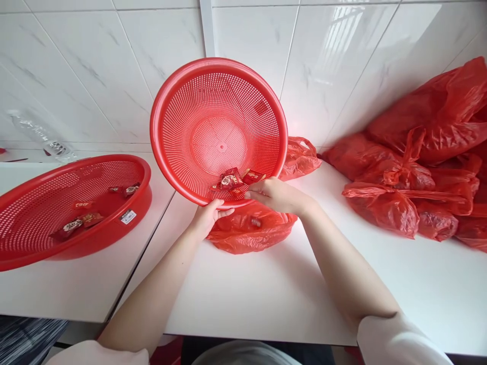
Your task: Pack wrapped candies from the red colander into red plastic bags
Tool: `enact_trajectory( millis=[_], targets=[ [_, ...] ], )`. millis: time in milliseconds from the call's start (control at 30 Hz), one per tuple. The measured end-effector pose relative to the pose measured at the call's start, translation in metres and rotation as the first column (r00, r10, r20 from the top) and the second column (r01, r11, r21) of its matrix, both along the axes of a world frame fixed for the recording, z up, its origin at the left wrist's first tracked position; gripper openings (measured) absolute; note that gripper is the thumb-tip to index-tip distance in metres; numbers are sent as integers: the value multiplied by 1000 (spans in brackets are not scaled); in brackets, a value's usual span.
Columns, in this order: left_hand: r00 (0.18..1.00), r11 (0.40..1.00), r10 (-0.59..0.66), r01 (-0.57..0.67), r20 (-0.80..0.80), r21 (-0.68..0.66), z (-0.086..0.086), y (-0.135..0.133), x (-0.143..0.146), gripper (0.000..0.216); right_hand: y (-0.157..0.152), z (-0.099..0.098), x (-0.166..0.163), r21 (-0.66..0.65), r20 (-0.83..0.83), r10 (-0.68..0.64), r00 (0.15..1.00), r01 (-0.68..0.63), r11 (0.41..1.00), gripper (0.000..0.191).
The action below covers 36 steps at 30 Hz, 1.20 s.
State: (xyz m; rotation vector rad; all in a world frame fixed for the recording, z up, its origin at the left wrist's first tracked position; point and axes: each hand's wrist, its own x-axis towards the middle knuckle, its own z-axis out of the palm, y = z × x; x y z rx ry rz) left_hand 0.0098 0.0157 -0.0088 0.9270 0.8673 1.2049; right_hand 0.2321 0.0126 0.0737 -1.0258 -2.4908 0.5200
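A red perforated plastic basket [218, 66] is tilted towards me, its open mouth facing me. My left hand [208, 217] grips its lower rim, thumb on the near side. A few small red wrapped packets [231, 179] with gold and cream print lie at the low side inside. Over the lower right rim, my right hand [272, 195] reaches in beside these packets, fingers drawn together; what they hold, if anything, is hidden. Directly below the basket a red plastic bag [247, 235] lies open on the white table, with a small item visible inside.
Left of me leans a second red basket [139, 200] with several wrapped packets. Behind it lies a clear plastic bottle [41, 136]. Several filled, knotted red bags [384, 208] are piled at the right. Another red bag [300, 158] sits by the tiled wall [243, 30].
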Motion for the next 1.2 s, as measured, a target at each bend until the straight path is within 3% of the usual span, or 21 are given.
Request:
enact_trajectory(
  millis=[167,300,333,500,733,967,1100,1200],
  targets=[
    [999,999,-33,32,-25,-25,2,-3,2,26,10,-17,-6,48,-4,-91,996,91,995,30],
    [997,998,-66,65,-31,-23,5,-4,4,28,14,-28,-8,-59,107,-54,993,60,996,67],
    [997,998,-63,62,-32,-21,5,-4,4,27,15,-29,-8,-68,113,-38,993,46,997,65],
    [998,999,-37,35,-44,-36,4,-3,4,28,16,-22,-5,-33,0,24,1000,-24,999,18],
    [998,999,-37,36,-54,-28,1,-3,3,26,18,-18,-2,-4,-19,-19,1000,19,1000,27],
    [993,997,-72,74,-93,12,-1,-1,0,26,15,-16,0,-105,-71,23,997,-30,994,35],
    [994,997,-69,72,-84,28,1,-3,1,23,15,-16,1,1,-174,-60,983,61,998,40],
    [995,999,-50,51,-85,14,1,-4,3,17,23,-26,5,161,-124,-249,961,267,950,37]
  ],
)
